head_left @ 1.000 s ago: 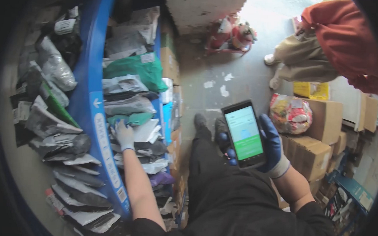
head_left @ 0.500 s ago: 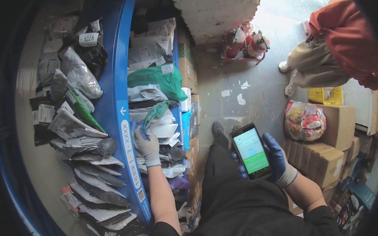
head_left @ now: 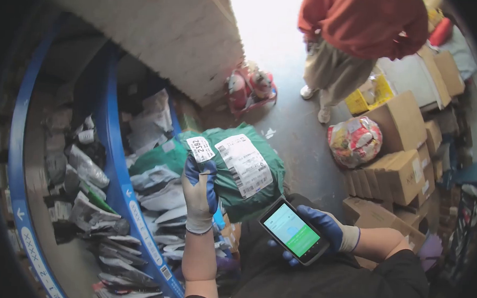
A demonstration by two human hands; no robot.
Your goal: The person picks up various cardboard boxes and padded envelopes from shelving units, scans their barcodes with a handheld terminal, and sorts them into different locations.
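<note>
A green plastic mailer parcel (head_left: 225,199) is held up in front of me by its left edge, with my left hand (head_left: 198,187) closed on it. White labels show on its face, one small with 2382 printed on it and one larger shipping label (head_left: 244,165). In my right hand (head_left: 325,227) is a smartphone (head_left: 293,231), its lit screen white above and green below. The phone's top corner is right at the parcel's lower edge in this view. Both hands wear grey and blue work gloves.
Blue-edged shelves (head_left: 121,181) packed with bagged parcels line my left. Fire extinguishers (head_left: 250,88) stand on the floor ahead. A person in a red top (head_left: 363,26) stands ahead to the right, near cardboard boxes (head_left: 394,177), a yellow crate (head_left: 376,94) and a round plastic-wrapped bundle (head_left: 355,142).
My left hand has come away from the shelf with the green parcel, now raised before me. My view has turned left, and the phone has tilted.
</note>
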